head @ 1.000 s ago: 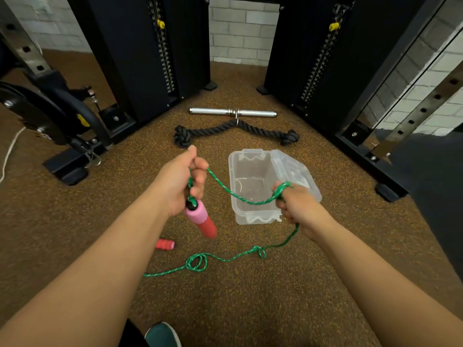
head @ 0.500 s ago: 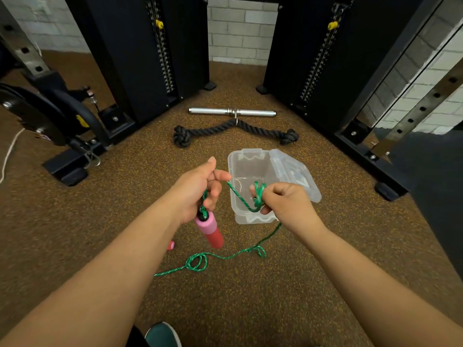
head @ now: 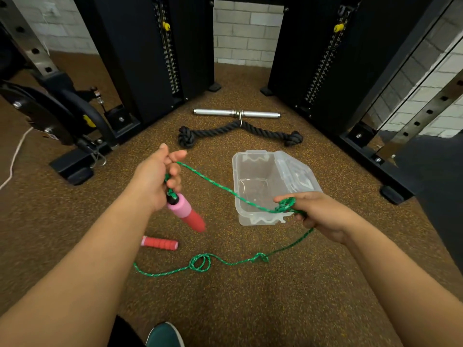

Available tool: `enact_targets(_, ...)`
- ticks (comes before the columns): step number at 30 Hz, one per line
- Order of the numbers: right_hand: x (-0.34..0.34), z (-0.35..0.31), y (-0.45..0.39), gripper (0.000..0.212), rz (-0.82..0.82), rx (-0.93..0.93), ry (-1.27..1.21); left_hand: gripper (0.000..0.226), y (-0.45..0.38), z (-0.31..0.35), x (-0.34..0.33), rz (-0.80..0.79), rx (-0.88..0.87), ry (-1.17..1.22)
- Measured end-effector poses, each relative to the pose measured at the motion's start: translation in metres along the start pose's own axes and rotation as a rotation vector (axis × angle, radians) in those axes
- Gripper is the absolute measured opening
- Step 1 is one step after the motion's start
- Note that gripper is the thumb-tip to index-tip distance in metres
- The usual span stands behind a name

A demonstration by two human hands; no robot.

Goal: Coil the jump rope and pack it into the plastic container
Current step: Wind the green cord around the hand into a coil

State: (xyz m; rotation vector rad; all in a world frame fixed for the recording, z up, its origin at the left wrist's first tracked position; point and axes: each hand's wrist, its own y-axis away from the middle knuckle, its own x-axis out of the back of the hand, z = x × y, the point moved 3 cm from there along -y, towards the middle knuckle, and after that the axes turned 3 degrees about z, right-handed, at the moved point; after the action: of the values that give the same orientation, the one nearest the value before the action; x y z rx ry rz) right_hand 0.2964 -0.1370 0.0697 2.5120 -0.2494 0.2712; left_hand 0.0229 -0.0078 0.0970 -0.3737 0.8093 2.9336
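Left hand (head: 155,179) raised over the brown speckled floor (head: 250,309), fingers curled around the green jump rope (head: 213,182) just above one handle (head: 186,212); that handle, pink at the top and red below, hangs free beneath the fist and looks blurred. Thumb and forefinger of this hand stick forward, slightly parted, with the rope running out between them. From there the rope stretches across and down to the right hand (head: 318,214), where a few turns are wound around the extended fingers and the hand is closed on the strand. The right hand sits over the near right corner of the clear plastic container (head: 246,171), which rests on the floor with its hinged lid (head: 298,171) thrown open to the right; nothing of the rope is inside it. Below the right hand the rope drops to the floor, passes a small kink, then a small loop, and trails off toward the left forearm. The second handle (head: 160,242), red with a pink end, lies flat on the floor near the left wrist. Farther back lie a thick black rope (head: 240,131) and a metal bar (head: 235,113), between two black machine columns. A dark green shoe (head: 164,335) shows at the bottom edge.
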Motion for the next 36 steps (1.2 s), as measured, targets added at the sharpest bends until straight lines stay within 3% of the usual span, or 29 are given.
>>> enact_targets(3,0.005,0.001,0.002,0.036,0.0,0.007,0.07,0.04,-0.003,0.002,0.008,0.001,0.004,-0.028)
enact_targets(5,0.002,0.0,0.004,0.037,0.027,0.062,0.294,0.039,0.0,-0.002,0.002,-0.071,0.033,-0.1)
enact_targets(7,-0.007,-0.003,0.006,0.037,0.079,0.097,0.354,0.04,0.006,-0.008,-0.012,-0.182,0.081,-0.169)
enact_targets(16,-0.072,-0.026,0.014,0.055,-0.178,0.462,0.126,0.058,0.041,-0.037,-0.063,-0.676,0.297,-0.355)
enact_targets(19,-0.081,-0.028,0.018,0.045,-0.224,0.527,0.089,0.058,0.047,-0.038,-0.066,-0.75,0.317,-0.352)
enact_targets(23,-0.081,-0.025,0.024,0.02,-0.222,0.499,0.021,0.055,0.047,-0.036,-0.063,-0.74,0.334,-0.275)
enact_targets(26,-0.078,-0.021,0.024,0.033,-0.206,0.444,0.057,0.06,0.045,-0.033,-0.062,-0.724,0.354,-0.194)
enact_targets(29,-0.079,-0.02,0.027,0.033,-0.209,0.427,0.104,0.072,0.043,-0.034,-0.062,-0.743,0.384,-0.185)
enact_targets(32,-0.082,-0.019,0.029,0.023,-0.145,0.48,0.4,0.095,0.04,-0.036,-0.062,-0.75,0.414,-0.099)
enact_targets(36,-0.09,-0.014,0.032,0.018,-0.168,0.572,0.709,0.097,0.036,-0.031,-0.063,-0.652,0.353,0.069)
